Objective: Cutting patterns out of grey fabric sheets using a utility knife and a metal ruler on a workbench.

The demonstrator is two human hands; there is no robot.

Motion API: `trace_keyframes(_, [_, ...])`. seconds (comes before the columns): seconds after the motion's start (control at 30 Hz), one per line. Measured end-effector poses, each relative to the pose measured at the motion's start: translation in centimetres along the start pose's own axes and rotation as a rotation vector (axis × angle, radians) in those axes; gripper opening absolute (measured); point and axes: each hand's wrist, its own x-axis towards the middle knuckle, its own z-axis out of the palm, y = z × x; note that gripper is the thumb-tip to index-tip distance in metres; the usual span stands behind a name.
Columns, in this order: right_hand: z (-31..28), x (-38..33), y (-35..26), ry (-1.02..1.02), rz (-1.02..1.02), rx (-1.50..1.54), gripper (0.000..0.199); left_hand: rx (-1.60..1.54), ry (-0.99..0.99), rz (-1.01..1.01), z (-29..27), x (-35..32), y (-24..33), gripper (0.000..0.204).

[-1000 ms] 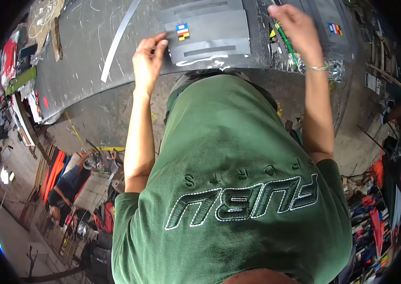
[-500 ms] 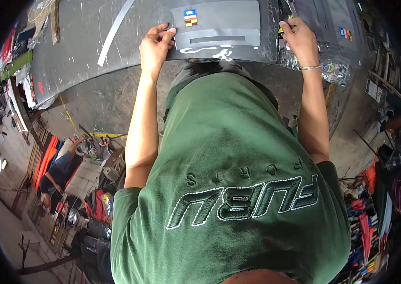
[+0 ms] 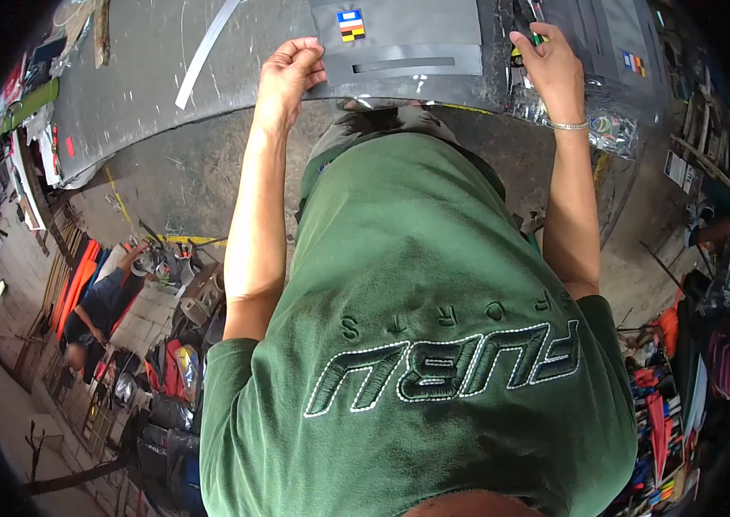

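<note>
Where the worktop (image 3: 149,82) curves across the top of the view, a flat grey sheet (image 3: 425,24) lies on it near the person's edge, its far part cut off by the frame. A small rectangular patch (image 3: 350,26) in blue, white, orange, yellow and black sits toward the sheet's left side, and a narrow dark strip (image 3: 404,65) runs along its near border. At the left edge of the sheet is the left hand (image 3: 292,71), thumb and fingertips drawn together; whether they pinch the edge, I cannot tell. Well apart from it, to the right of the sheet, the right hand (image 3: 549,71) reaches over small green and yellow items (image 3: 538,39), thumb and forefinger spread; I cannot tell whether it grips one. A bracelet (image 3: 569,127) circles that wrist. Just beyond lie clear plastic wrapping (image 3: 611,133) and a second patch (image 3: 634,64) of similar colours. Left of the sheet, a pale strip (image 3: 203,62) lies slanted. Farther out, a co-worker (image 3: 96,308) bends beside long orange rolls (image 3: 74,280).
</note>
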Motion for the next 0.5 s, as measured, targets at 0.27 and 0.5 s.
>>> trace_keyframes(0.27, [0.0, 3.0, -1.5, -0.002, -0.063, 0.203, 0.039, -0.024, -0.008, -0.014, -1.5, -0.3, 0.7, 0.017])
trace_keyframes(0.5, [0.1, 8.0, -3.4, 0.186, -0.332, 0.003, 0.024, 0.047, 0.025, -0.005, -2.2, -0.2, 0.2, 0.022])
